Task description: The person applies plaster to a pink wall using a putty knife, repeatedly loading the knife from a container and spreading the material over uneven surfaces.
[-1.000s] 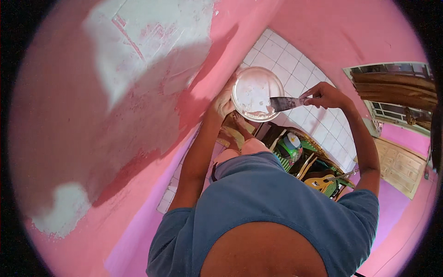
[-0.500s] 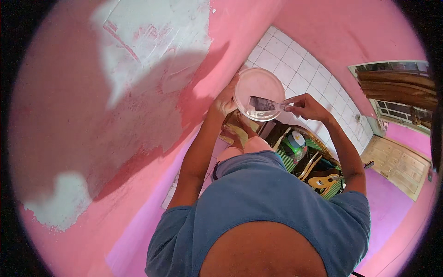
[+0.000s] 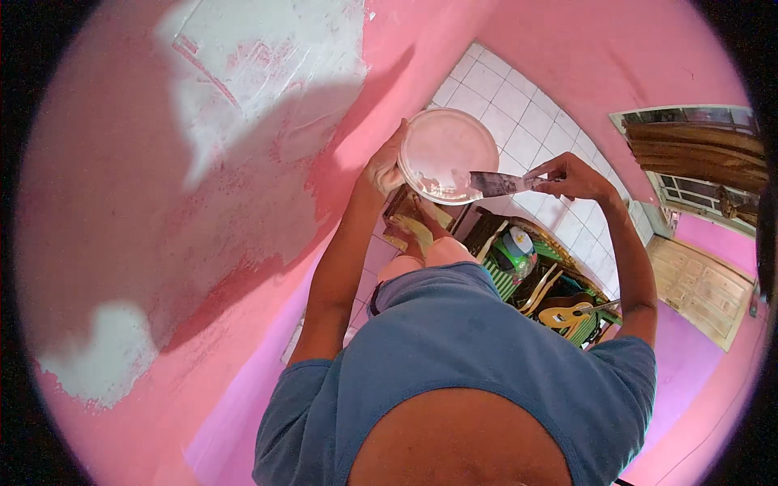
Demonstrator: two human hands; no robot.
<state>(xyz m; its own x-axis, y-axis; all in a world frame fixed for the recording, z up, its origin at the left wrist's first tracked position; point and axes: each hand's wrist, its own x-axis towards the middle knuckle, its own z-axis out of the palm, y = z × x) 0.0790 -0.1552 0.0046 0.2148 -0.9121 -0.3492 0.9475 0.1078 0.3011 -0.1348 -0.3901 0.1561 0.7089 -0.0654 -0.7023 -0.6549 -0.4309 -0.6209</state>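
And the scraper (image 3: 496,184) is held almost level now, its long axis laid along a 9-to-3 line, the dark, smeared blade pointed to 9, straight at the lid (image 3: 442,146). The handle end is pinched in the fingers of the right hand (image 3: 567,178), out at 3 o'clock. The blade's tip is carried just inside the rim, at about 4 to 5 on the round; whether the surface is touched or only overhung cannot be told from here. The lid itself is held out ahead of the body, gripped at its 8-to-9 edge by the left hand (image 3: 385,172), thumb up along the rim. Pale paste is seen across it, thicker toward the 6 o'clock side. So the left hand is the nearer one to the lid, while the blade is reached only from the right.

Around them: the pink wall (image 3: 344,174) is found close by, its large white patch (image 3: 284,49) set at 10 o'clock from the lid, a smaller white blotch (image 3: 109,356) well off at 8. Between blade and wall the lid and left hand are interposed; between blade and lid nothing is seen. Bare feet (image 3: 417,227) are glimpsed at 7. At 5, a green slatted bench (image 3: 504,282) is loaded with a guitar (image 3: 561,316); the window (image 3: 689,162) is placed far out at 3.
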